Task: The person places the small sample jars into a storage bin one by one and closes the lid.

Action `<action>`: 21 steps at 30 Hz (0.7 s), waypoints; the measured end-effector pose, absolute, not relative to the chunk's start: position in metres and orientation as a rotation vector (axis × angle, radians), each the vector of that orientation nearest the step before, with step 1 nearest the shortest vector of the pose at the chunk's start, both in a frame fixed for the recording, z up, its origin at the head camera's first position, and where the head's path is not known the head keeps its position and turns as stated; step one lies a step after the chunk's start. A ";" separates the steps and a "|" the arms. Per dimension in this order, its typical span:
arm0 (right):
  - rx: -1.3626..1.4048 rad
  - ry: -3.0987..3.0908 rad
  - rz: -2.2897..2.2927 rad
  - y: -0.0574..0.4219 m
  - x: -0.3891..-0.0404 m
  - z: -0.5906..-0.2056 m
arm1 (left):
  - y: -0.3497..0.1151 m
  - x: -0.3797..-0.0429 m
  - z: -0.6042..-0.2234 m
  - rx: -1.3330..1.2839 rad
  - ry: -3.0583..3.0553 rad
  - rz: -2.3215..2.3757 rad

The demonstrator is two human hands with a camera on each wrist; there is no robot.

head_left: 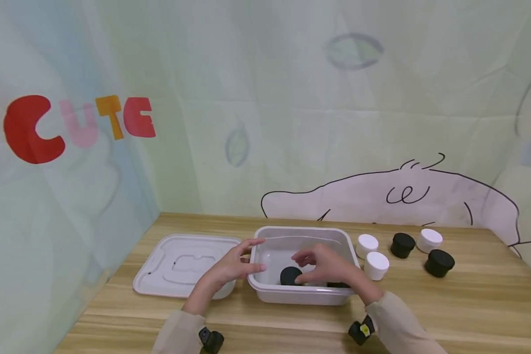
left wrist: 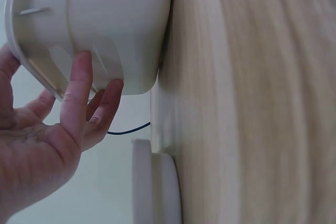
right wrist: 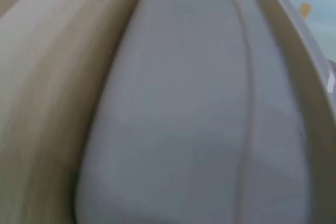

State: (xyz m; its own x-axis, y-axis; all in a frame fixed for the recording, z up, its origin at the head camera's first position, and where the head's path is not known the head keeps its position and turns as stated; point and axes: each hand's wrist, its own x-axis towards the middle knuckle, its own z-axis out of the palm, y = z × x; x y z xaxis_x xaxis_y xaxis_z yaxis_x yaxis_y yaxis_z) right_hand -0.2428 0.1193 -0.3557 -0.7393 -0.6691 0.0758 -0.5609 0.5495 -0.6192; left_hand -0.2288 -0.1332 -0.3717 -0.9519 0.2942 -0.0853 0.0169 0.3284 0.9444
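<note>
In the head view my left hand [head_left: 234, 263] holds the left end of a white plastic tub [head_left: 305, 296], thumb and index finger over its rim. The left wrist view has other fingers of that hand against the tub's outer wall [left wrist: 121, 19]. My right hand [head_left: 327, 265] reaches inside the tub, fingers bent and spread from the thumb. A small round black jar [head_left: 289, 275] stands just beneath them, the thumb tip at its right edge. Under the right wrist another black jar [head_left: 338, 284] shows partly, hidden by the forearm and front rim. The tub's side [right wrist: 178, 98] fills the right wrist view.
A white lid [head_left: 181, 265] lies flat left of the tub. To the right stand white jars [head_left: 376, 265] and black jars [head_left: 440, 263], several in all, two of them close by the tub's right end. A printed curtain [head_left: 292, 123] hangs behind the wooden table [head_left: 478, 300].
</note>
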 end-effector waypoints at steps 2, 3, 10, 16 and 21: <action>-1.029 2.620 -1.009 0.128 -0.242 -0.353 | -0.133 -0.229 -0.372 0.281 2.353 1.666; -1.023 2.625 -1.042 0.133 -0.242 -0.351 | -0.133 -0.229 -0.372 0.283 2.352 1.667; -0.891 2.686 -1.194 0.171 -0.241 -0.336 | -0.133 -0.228 -0.372 0.300 2.344 1.672; -0.820 2.738 -1.238 0.205 -0.239 -0.332 | -0.134 -0.230 -0.373 0.312 2.336 1.677; -0.722 2.841 -1.219 0.226 -0.236 -0.335 | -0.133 -0.230 -0.373 0.315 2.345 1.671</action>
State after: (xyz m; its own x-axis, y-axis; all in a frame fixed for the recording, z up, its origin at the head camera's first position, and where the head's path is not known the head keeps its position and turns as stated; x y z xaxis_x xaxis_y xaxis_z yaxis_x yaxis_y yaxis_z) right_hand -0.2362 0.2261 -0.3348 -0.8961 -0.3943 0.2037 -0.4193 0.6019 -0.6797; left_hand -0.2302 -0.1333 -0.3734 -0.9469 0.3131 -0.0729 0.0334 0.3214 0.9464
